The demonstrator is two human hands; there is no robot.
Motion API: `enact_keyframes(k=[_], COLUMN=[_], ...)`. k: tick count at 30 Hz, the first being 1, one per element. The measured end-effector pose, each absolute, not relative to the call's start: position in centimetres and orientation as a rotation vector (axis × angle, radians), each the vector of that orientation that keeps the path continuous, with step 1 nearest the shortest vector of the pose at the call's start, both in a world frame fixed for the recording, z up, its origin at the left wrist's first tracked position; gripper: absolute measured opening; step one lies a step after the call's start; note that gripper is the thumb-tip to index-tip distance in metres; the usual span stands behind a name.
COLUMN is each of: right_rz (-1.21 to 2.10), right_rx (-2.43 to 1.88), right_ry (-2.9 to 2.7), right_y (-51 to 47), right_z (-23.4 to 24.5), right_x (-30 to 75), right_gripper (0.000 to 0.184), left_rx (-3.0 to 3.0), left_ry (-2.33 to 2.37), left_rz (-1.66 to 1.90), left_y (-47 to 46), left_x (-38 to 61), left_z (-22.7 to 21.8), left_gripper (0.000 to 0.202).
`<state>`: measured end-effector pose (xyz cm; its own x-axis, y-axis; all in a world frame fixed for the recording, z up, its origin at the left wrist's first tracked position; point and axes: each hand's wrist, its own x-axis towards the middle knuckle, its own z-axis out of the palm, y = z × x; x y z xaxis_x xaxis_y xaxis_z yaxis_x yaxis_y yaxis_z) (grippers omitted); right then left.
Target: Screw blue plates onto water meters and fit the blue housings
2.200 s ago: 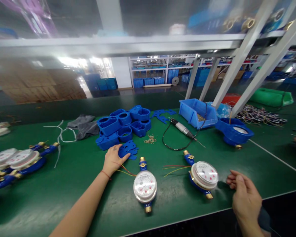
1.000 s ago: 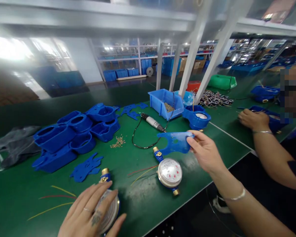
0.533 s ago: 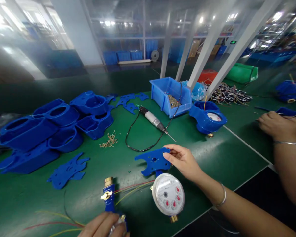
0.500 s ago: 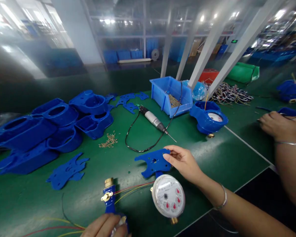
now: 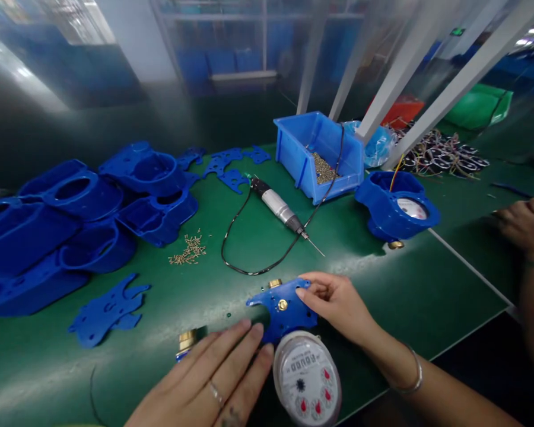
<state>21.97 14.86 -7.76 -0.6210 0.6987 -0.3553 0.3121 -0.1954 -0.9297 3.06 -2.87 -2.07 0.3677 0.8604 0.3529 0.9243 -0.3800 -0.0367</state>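
My right hand (image 5: 340, 305) pinches the right end of a flat blue plastic plate (image 5: 296, 311) between thumb and fingers. The plate lies over the pipe body of a water meter (image 5: 309, 379), whose round white dial with red pointers faces up. A brass fitting shows through a hole in the plate, and a brass pipe end (image 5: 275, 283) sticks out beyond it. My left hand (image 5: 218, 379) reaches to the plate's lower left edge, fingers stretched out and holding nothing. Partly hidden under that hand is a second meter body with a brass end (image 5: 187, 340).
An electric screwdriver (image 5: 280, 209) with a black cable lies beyond, near a blue bin (image 5: 311, 133) of screws. Loose screws (image 5: 189, 250), blue housings (image 5: 89, 201) and more plates (image 5: 109, 308) lie left. Right are an assembled meter (image 5: 396, 204), wires (image 5: 445, 153) and a co-worker's hand (image 5: 529, 225).
The plate has come down over the meter's pipe, and its brass fitting now shows through the hole. My left hand has left the other meter body and moved up beside the plate with fingers extended.
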Motion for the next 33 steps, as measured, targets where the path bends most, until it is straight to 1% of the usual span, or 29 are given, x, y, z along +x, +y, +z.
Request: enact_keyframes(k=[3, 5, 7, 10, 14, 23, 30, 33], right_rz=[1.879, 1.882, 1.881, 1.9, 1.915, 1.828, 1.802, 1.734], right_rx=[-1.207, -1.23, -1.244, -1.252, -1.273, -1.266, -1.251, -1.207], right_ry=[-1.765, -1.745, -1.725, -1.69, -1.666, -1.831, -1.866, -1.9], right_y=[14.8, 14.8, 14.7, 14.7, 14.4, 13.6, 13.7, 13.7], right_z=[-7.8, -7.9, -7.9, -8.0, -8.1, -7.7, -7.9, -7.7], right_x=[22.0, 22.1, 22.1, 22.2, 22.1, 21.7, 21.7, 21.9], right_gripper=[0.033, 0.032, 0.031, 0.031, 0.032, 0.026, 0.025, 0.028], left_rx=[-2.575, -2.718, -2.859, -2.984, -3.01, -3.075, -3.06, -3.03], left_ry=[-1.567, -1.623, -1.685, -1.715, -1.675, -1.793, -1.799, -1.804], left_rz=[-0.197, -0.104, -0.09, -0.127, -0.154, -0.197, -0.339, -0.424], left_y=[0.6, 2.2, 3.1, 3.5, 3.3, 2.1, 2.9, 3.3], left_x=[2.6, 2.5, 2.3, 1.8, 1.0, 0.4, 0.6, 1.0], left_z=[-0.9, -0.3, -0.2, -0.7, -1.6, -2.7, -2.1, -1.2], left_gripper=[0.049, 0.049, 0.046, 0.048, 0.052, 0.056, 0.055, 0.058])
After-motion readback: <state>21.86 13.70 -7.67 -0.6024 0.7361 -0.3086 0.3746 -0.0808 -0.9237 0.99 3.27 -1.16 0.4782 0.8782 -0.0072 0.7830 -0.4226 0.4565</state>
